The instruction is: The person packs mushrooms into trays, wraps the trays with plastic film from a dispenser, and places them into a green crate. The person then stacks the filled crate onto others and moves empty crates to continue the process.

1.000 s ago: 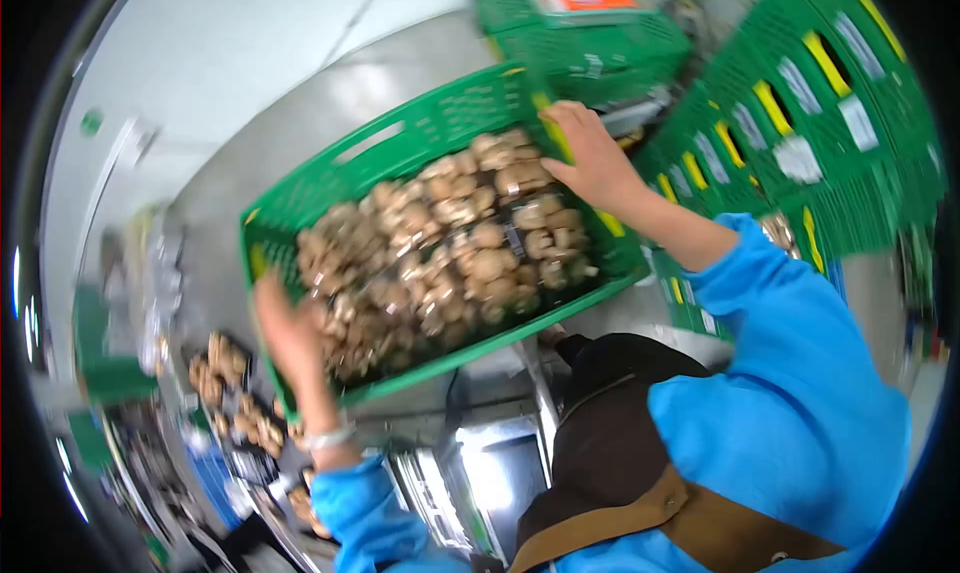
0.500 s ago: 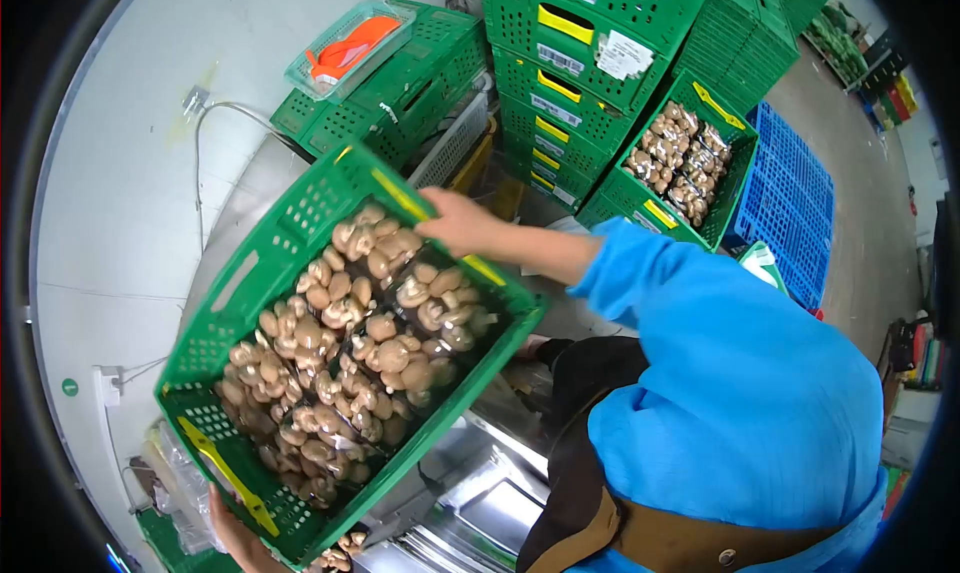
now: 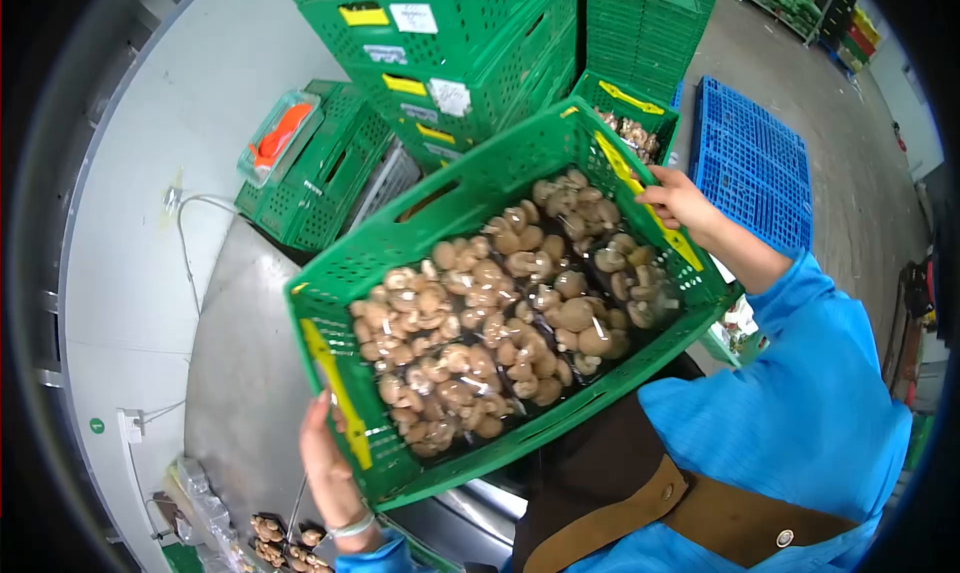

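Note:
A green plastic crate [image 3: 500, 178] with yellow handle strips is held up in front of me, tilted towards me. Clear-wrapped packs of brown mushrooms [image 3: 480, 298] cover its bottom. My left hand [image 3: 328, 463] is closed on the crate's left end by the yellow strip, its fingers partly hidden by the wall. At the opposite end, my right hand [image 3: 682, 209] grips the rim at the other yellow strip.
Tall stacks of green crates [image 3: 440, 43] stand ahead. Another crate of mushrooms [image 3: 635, 133] sits behind the held one, near a blue pallet [image 3: 755, 163]. A steel table [image 3: 235, 343] lies at left, with mushroom packs [image 3: 285, 545] lower down. An orange item [image 3: 280, 136] rests in a clear tub.
The held crate has moved right in view and turned flatter across it, now covering much of the other mushroom crate. Both hands stay on it. My view has shifted too.

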`<state>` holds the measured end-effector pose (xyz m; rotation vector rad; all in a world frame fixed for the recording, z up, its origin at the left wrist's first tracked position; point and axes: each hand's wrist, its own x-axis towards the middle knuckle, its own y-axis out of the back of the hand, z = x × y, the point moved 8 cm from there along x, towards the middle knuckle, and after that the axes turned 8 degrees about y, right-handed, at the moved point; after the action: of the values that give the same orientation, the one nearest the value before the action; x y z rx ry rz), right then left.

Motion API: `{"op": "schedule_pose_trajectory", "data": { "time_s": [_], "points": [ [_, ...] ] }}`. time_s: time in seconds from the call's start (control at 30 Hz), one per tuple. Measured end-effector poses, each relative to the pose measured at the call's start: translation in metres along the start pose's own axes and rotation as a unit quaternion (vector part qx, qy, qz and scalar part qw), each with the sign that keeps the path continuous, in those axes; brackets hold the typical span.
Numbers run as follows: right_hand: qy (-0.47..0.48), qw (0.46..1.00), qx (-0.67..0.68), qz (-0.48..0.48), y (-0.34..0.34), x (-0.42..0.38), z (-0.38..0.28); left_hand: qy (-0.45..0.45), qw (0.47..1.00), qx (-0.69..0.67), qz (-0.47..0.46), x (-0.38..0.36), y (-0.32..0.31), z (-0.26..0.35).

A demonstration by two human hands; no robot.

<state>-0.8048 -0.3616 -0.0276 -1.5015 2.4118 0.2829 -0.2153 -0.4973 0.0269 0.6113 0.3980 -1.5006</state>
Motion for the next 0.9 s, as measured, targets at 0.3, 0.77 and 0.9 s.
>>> {"op": "schedule_pose_trajectory", "data": {
  "time_s": [0.3,0.77,0.9],
  "points": [
    [-0.032,0.979,-0.133,0.153,0.114,0.031,0.029,0.042,0.997,-0.047,-0.031,0.075,-0.145,-0.072],
    [-0.004,0.917,-0.363,0.168,0.136,0.042,-0.025,0.013,0.987,-0.011,-0.162,0.020,-0.125,-0.149],
    [-0.034,0.879,-0.452,0.149,0.129,0.048,-0.048,-0.033,0.988,0.042,-0.146,0.004,-0.147,-0.156]
  ]
}}
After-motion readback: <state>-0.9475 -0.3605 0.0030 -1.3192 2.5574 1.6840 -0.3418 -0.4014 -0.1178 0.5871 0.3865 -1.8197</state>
